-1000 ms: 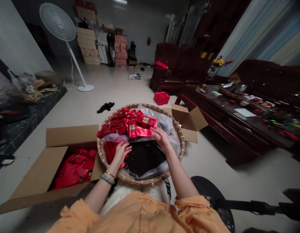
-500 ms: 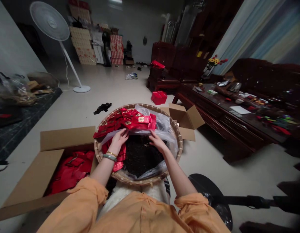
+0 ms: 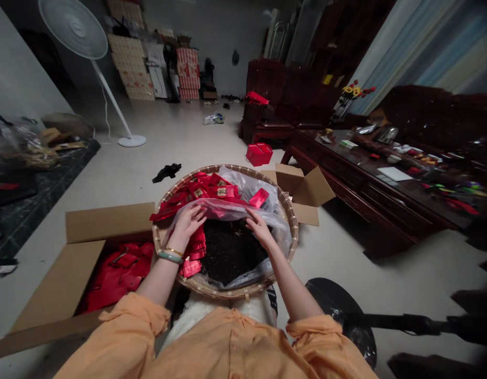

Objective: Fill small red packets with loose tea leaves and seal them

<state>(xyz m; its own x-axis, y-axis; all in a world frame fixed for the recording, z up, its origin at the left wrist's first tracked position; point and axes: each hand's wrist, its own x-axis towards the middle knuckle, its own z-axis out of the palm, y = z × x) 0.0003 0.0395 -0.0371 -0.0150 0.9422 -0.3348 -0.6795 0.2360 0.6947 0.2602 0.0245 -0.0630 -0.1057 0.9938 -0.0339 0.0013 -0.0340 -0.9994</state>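
A round woven bamboo basket (image 3: 294, 237) sits at my lap, lined with a clear plastic bag (image 3: 281, 223). Dark, loose material like dried tea leaves (image 3: 231, 252) fills the bag's near part. Red packets (image 3: 200, 184) are heaped at the far left, beyond the raised edge of the film, and one red packet (image 3: 259, 198) lies apart on the plastic. More red packets (image 3: 193, 267) are stacked beside the leaves. My left hand (image 3: 189, 223), fingers spread, touches the film at the left. My right hand (image 3: 260, 229) has its fingers stretched against the film at the right.
At the left stands an open carton (image 3: 83, 226) with red packets (image 3: 121, 273) inside. Another open carton (image 3: 296, 189) is beyond the basket, near a red box (image 3: 259, 153). A dark wooden table (image 3: 346, 179) runs along the right; a white fan (image 3: 132, 140) stands at the far left.
Both hands have shifted slightly apart, and the film edge between them sits higher. Packets that lay on the film have slid away, one now lying separately at the right.
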